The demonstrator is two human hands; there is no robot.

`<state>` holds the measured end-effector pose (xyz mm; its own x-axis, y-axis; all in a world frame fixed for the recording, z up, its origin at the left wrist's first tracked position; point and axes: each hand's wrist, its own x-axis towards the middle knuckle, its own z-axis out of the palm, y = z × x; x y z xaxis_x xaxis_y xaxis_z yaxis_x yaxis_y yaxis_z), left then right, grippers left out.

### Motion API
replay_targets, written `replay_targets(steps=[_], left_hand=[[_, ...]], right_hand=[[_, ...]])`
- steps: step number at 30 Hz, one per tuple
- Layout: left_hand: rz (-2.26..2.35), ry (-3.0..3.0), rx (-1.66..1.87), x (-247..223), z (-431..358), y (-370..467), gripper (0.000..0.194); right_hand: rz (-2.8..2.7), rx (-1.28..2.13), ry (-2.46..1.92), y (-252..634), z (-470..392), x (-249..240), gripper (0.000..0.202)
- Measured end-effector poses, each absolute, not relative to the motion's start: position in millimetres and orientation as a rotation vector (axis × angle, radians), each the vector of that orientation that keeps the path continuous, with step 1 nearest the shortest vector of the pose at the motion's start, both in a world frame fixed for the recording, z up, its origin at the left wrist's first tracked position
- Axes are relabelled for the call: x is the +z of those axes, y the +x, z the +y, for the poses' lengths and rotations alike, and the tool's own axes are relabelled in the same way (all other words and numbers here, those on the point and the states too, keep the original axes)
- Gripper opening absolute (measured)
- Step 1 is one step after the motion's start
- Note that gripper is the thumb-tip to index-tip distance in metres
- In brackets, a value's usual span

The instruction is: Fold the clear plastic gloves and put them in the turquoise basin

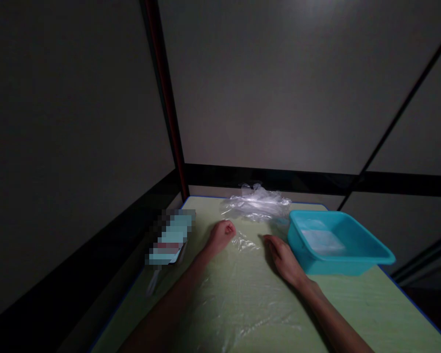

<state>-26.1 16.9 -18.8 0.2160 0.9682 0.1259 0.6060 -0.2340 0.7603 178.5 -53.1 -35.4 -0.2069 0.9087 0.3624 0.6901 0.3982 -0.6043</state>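
My left hand point(222, 235) is closed in a pinch at the upper left edge of a thin clear plastic sheet or bag point(246, 242) lying on the green table. What its fingers hold is too small to make out. To the right, my right hand point(281, 255) rests low over the table beside the blue basin, with its fingers together and pointing toward the left hand; whether it holds anything is hidden. Beyond both hands lies a crumpled pile of clear plastic bags point(259, 203).
The blue basin point(341, 262) at the right holds a white, flat item point(321, 241). A pixelated, light blue flat object point(172, 238) lies at the table's left edge. The green table point(353, 304) meets dark-trimmed wall panels point(272, 108) at the back.
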Motion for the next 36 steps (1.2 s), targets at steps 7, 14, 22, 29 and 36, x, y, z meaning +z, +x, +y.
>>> replay_targets(steps=[7,14,22,29,36], left_hand=[[1.275,2.01,1.014,-6.5,-5.4,-33.4,0.011],[1.189,2.098,1.046,0.1,-27.5,-45.9,0.012],[1.181,2.202,0.99,-2.6,-39.9,-57.0,0.012],[1.171,2.306,0.901,-11.9,-47.3,-62.5,0.014],[1.242,2.386,0.799,-14.8,-59.2,-66.1,0.027]], right_hand=[[-1.986,0.505,-1.373,178.9,-61.8,-27.5,0.035],[-2.092,0.497,-1.396,178.1,-76.1,-16.5,0.042],[-2.203,0.366,-1.406,170.8,-101.2,-7.3,0.045],[-2.277,0.306,-1.436,167.5,-117.7,-13.7,0.037],[-2.317,0.259,-1.45,171.3,-122.9,-24.2,0.037]])
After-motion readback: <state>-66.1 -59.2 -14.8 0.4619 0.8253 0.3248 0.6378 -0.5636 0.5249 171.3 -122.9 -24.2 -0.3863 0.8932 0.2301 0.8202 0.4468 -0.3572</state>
